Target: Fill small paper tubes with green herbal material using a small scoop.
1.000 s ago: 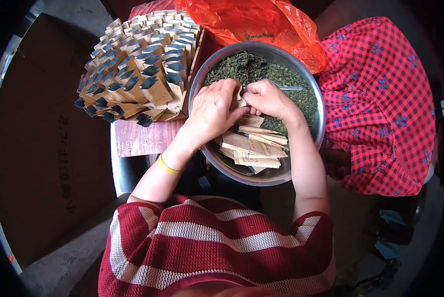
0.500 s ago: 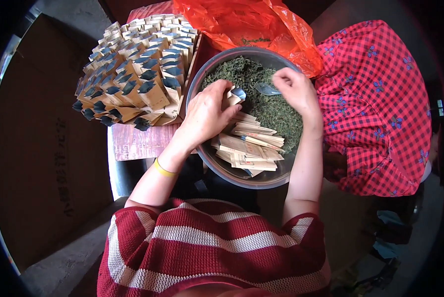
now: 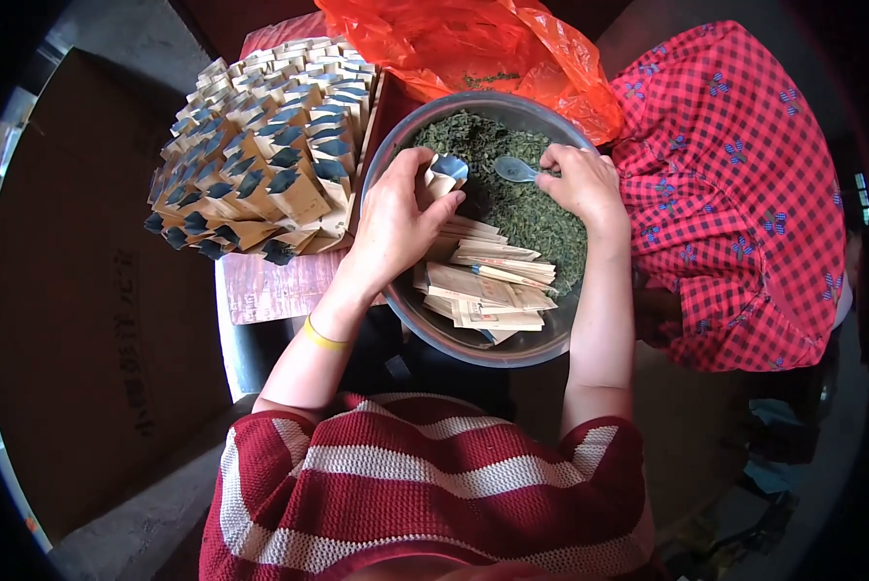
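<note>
My left hand (image 3: pixel 399 211) is closed around a small paper packet (image 3: pixel 445 176), whose opened mouth shows a silvery lining. Between the thumb and fingers of my right hand (image 3: pixel 582 184) is the handle of a small clear spoon (image 3: pixel 515 169), its bowl over the dried green leaves (image 3: pixel 541 228). The leaves fill much of a round metal basin (image 3: pixel 512 360). Several flat, unfilled-looking paper packets (image 3: pixel 488 286) lie in a pile on the near side of the basin, below my left hand.
Left of the basin, many upright brown packets (image 3: pixel 270 155) with dark open mouths crowd a box on a reddish table (image 3: pixel 272 290). An orange plastic bag (image 3: pixel 473 44) with leaf bits lies behind. Red checkered cloth (image 3: pixel 735 194) stands at right; a large cardboard box (image 3: pixel 95 320) at far left.
My right hand has come down onto the spoon's handle and now grips it. The packet in my left hand has shifted slightly left, and its mouth shows wider.
</note>
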